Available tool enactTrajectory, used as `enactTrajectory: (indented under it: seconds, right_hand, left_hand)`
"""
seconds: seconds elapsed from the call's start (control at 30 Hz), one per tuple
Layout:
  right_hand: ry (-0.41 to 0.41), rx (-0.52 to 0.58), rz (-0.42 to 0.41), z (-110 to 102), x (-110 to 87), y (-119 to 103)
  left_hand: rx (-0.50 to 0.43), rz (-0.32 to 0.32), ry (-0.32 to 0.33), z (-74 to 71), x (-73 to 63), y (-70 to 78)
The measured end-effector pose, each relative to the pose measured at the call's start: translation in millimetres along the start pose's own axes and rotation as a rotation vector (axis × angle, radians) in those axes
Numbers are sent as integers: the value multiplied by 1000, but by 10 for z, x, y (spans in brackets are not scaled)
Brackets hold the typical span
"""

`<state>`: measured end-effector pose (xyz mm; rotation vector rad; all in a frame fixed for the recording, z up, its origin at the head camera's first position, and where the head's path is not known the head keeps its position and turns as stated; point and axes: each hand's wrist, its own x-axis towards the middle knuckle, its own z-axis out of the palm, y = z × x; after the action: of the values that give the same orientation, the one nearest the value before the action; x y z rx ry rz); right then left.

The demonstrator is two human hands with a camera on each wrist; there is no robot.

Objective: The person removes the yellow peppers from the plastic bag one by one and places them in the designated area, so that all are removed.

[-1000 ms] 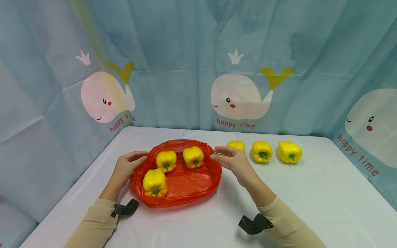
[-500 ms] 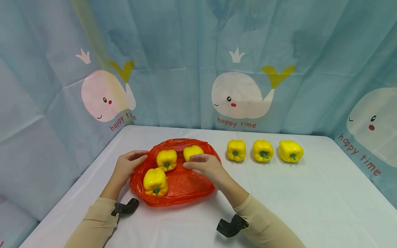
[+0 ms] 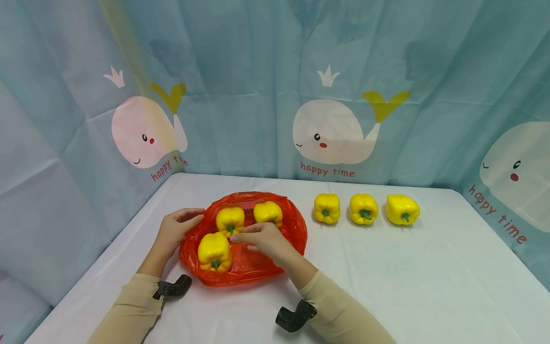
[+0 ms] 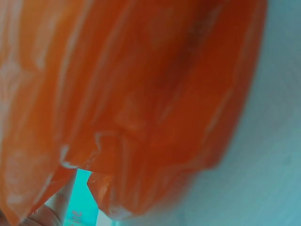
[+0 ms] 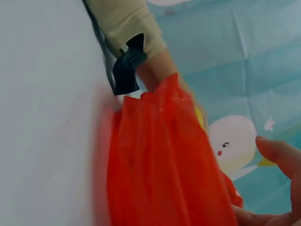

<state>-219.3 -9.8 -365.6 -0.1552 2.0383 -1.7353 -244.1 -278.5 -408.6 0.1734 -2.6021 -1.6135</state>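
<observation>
A red plastic bag (image 3: 258, 260) lies spread on the table, its mouth wide and facing up. Inside it sit three yellow bell peppers: one at the front left (image 3: 214, 251), one behind it (image 3: 230, 219) and one at the back (image 3: 268, 212). My left hand (image 3: 175, 231) holds the bag's left rim between thumb and fingers. Over the bag's middle reaches my right hand (image 3: 266, 241), its fingertips close to the two left peppers and nothing in its grasp. In the right wrist view the right thumb (image 5: 277, 153) stands well apart from the fingers, beside the red plastic.
Three more yellow peppers stand in a row at the back right: a left one (image 3: 327, 208), a middle one (image 3: 363, 209) and a right one (image 3: 402, 209). A white cloth (image 3: 429, 277) covers the table. Blue whale-print curtains (image 3: 240, 134) hang behind and along the sides.
My right hand has left the bag's right rim and moved left across its mouth toward the left peppers. My left hand has stayed at the left rim; the peppers have not moved.
</observation>
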Motion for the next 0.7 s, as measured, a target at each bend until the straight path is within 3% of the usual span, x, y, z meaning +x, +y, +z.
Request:
enactTrajectory:
  seconds: [0.37, 0.7]
  right_hand:
    - [-39, -56, 26, 134, 100, 104]
    - [0, -74, 59, 262, 120, 142]
  left_hand:
    - [-6, 19, -8, 6, 12, -21]
    - [-7, 11, -6, -3, 14, -28]
